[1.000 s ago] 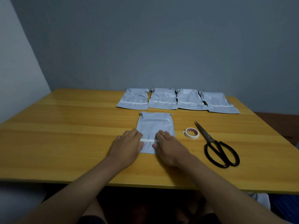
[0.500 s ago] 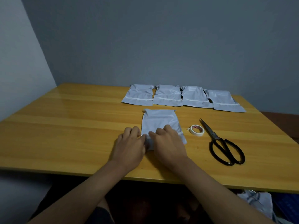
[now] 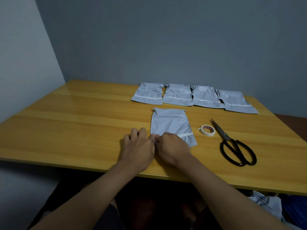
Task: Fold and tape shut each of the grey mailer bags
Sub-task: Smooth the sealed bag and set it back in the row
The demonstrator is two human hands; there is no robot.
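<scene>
Two hands meet at lower centre: left hand (image 3: 138,147) and right hand (image 3: 172,147), fingers curled, pinching near left corner of one bag (image 3: 171,125). Right: one tape roll (image 3: 207,130), one scissors (image 3: 232,145). Upper centre: four bags (image 3: 192,97) in a row.

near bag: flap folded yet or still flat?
Mostly flat. The near bag lies spread, white strip exposed at right; both hands work its near-left corner, fold there hidden.
</scene>
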